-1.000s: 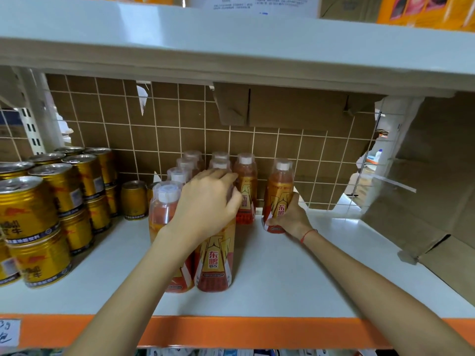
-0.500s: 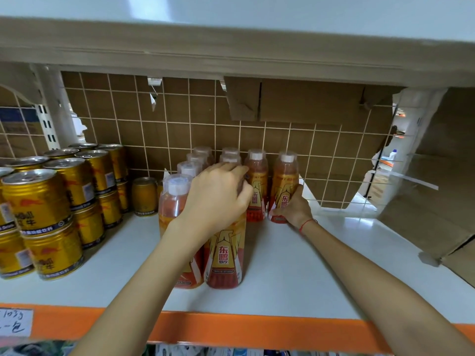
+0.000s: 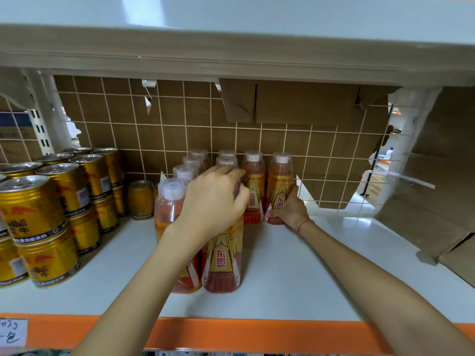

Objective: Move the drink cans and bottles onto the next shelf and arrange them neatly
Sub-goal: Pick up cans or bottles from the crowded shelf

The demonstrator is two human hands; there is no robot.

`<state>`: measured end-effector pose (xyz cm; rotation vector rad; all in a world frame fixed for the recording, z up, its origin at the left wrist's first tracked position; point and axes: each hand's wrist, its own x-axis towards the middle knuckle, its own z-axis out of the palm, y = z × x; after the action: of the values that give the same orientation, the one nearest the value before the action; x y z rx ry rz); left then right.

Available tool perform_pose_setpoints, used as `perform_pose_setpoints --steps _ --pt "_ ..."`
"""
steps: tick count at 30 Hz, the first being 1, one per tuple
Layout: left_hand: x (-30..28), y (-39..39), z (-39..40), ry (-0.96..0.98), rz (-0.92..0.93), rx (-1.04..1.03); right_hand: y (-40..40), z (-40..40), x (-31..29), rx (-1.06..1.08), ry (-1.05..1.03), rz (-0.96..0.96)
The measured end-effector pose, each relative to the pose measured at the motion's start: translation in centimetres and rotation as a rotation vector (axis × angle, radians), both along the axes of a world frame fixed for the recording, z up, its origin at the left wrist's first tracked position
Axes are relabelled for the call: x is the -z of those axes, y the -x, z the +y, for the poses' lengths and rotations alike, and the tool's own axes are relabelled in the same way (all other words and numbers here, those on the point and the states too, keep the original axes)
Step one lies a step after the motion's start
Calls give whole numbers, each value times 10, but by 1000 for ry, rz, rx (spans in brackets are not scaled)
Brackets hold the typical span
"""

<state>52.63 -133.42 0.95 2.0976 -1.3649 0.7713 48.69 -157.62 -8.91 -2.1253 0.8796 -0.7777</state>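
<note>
I see my left hand (image 3: pixel 214 201) clamped over the top of the front bottle (image 3: pixel 223 263), labelled 东鹏特饮, on the white shelf (image 3: pixel 295 273). My right hand (image 3: pixel 291 210) grips the back bottle (image 3: pixel 280 183). Gold cans (image 3: pixel 33 209) read 红牛.

Nine orange bottles (image 3: pixel 223 263), about thirteen gold cans (image 3: pixel 32 206), two hands (image 3: pixel 216 204)

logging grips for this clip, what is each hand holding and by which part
Left hand grips the front bottle around its top and neck. Right hand holds the rightmost back bottle low on its body, near the base.
</note>
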Motion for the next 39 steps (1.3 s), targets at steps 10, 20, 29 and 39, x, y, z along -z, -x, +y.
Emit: perform_pose_setpoints --steps 10,20,29,39 --pt "1 -2 -1 10 10 7 -2 -2 1 -3 -13 3" --pt "1 -3 -1 12 3 14 -1 -1 0 -20 -51 0" --pt "-1 0 3 35 -15 42 21 6 -10 -51 -79 11" --pt "-1 12 18 -81 45 17 55 53 -40 -80 43 83"
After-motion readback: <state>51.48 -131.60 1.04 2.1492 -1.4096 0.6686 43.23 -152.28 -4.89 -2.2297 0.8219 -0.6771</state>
